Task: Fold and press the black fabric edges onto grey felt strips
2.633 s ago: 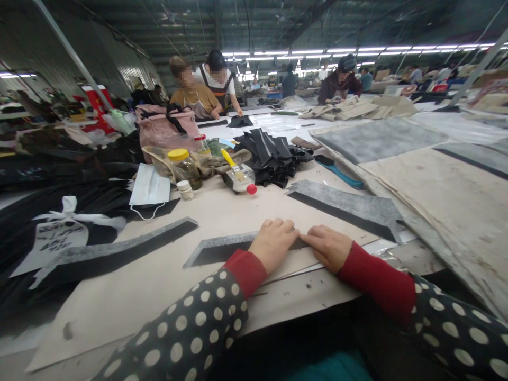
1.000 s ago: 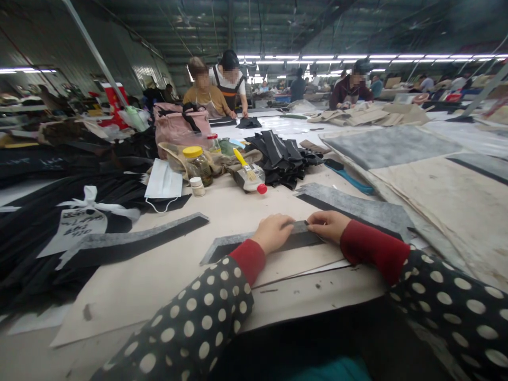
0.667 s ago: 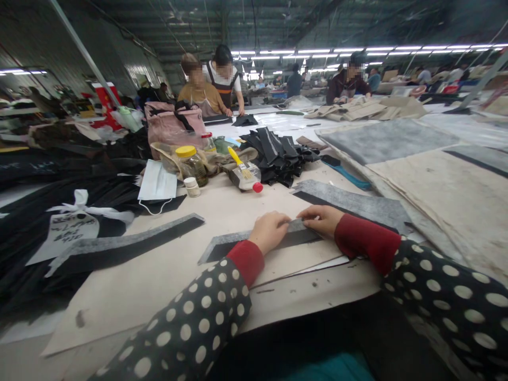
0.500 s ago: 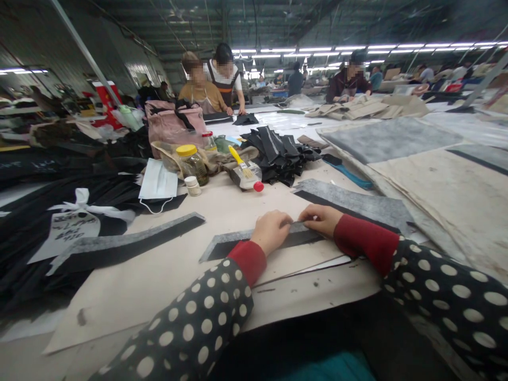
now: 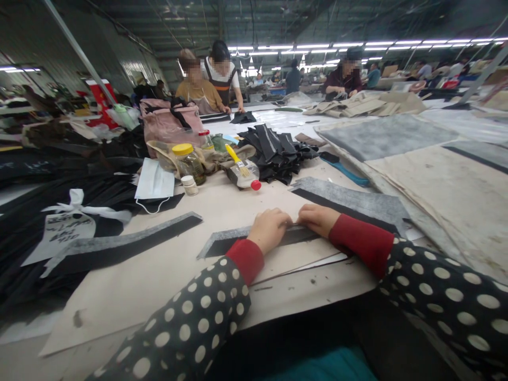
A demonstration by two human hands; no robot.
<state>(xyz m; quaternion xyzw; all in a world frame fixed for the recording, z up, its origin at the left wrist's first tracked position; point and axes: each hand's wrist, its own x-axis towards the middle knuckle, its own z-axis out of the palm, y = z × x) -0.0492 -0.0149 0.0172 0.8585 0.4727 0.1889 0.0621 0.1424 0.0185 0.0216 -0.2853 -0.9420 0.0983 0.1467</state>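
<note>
A long fabric strip point(image 5: 228, 244), black with a grey band along its far edge, lies on the beige board point(image 5: 159, 286) before me. My left hand point(image 5: 270, 228) pinches the strip's far edge near its middle. Close beside it, my right hand point(image 5: 317, 218) is closed on the same edge, fingers curled and the two hands' fingertips almost meeting. Both fingertips are partly hidden. A second grey-and-black strip point(image 5: 130, 243) rests to the left, and a wider stack of grey-and-black pieces point(image 5: 349, 198) lies just beyond my right hand.
Past my hands are a clear bottle with a red cap point(image 5: 246, 177), a yellow-handled brush point(image 5: 237, 159), a yellow-lidded jar point(image 5: 186, 164), a small white bottle point(image 5: 189, 185) and a pile of black pieces point(image 5: 273, 151). A face mask point(image 5: 154, 180) and tagged black fabric point(image 5: 24, 222) are left. Co-workers stand across the table.
My hands stay at the strip's far edge; the fingers have shifted slightly and the edge between them sits flatter. The whole view has moved a little.
</note>
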